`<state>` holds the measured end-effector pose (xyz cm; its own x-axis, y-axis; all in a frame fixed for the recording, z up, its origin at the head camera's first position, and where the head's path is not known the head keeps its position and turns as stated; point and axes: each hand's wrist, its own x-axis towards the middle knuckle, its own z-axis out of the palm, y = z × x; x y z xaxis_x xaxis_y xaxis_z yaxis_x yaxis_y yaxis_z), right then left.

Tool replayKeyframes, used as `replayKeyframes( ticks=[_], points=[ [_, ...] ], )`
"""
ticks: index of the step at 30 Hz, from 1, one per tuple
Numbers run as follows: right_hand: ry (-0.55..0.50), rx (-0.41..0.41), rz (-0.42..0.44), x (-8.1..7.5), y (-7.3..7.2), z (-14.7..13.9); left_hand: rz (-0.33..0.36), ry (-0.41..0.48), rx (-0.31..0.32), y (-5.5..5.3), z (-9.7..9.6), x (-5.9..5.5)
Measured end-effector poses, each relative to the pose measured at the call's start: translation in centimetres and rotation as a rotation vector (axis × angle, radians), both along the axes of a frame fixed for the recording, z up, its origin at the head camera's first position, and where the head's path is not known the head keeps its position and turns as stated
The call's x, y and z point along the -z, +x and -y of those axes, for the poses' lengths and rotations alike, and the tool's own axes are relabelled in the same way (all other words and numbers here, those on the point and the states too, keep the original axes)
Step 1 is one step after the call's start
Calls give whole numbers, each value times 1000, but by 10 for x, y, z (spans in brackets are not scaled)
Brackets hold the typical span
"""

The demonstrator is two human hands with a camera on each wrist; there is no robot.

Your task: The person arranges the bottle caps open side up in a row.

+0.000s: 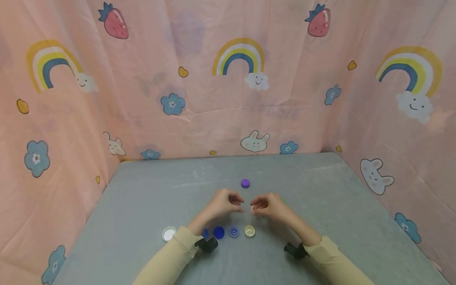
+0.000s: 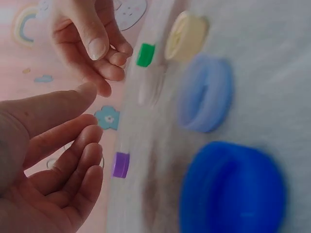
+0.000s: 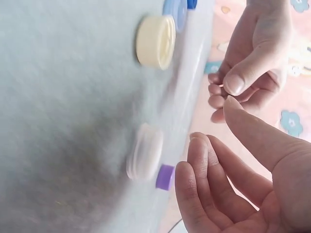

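Observation:
In the head view my left hand (image 1: 223, 204) and right hand (image 1: 272, 206) face each other above the table. Their fingers are loosely bent, with gaps to the thumbs, and the wrist views show nothing held in either. A whitish bottle cap (image 3: 146, 152) stands on the table below them; only a sliver shows by the right fingertips in the head view. Beyond the hands lies a purple cap (image 1: 245, 183). Nearer me, a cream cap (image 1: 249, 231), a light blue cap (image 1: 233, 231) and a dark blue cap (image 1: 219, 232) form a row.
Another blue cap (image 1: 205, 232) is partly hidden by the left wrist. A larger white cap (image 1: 169, 233) lies left of it. Behind the right hand is a green cap (image 2: 146, 55). Patterned pink cloth (image 1: 199, 130) hangs around the back and sides of the grey table (image 1: 142, 198).

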<state>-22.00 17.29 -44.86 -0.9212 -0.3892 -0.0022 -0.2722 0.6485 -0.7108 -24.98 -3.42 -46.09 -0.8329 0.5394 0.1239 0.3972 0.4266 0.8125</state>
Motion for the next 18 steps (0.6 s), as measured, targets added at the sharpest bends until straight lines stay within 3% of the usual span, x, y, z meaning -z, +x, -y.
replayKeyframes(
  ticks=[18],
  points=[
    [-16, 141, -76, -8, -55, 3, 42, 22, -198, -53, -11, -1]
  ],
)
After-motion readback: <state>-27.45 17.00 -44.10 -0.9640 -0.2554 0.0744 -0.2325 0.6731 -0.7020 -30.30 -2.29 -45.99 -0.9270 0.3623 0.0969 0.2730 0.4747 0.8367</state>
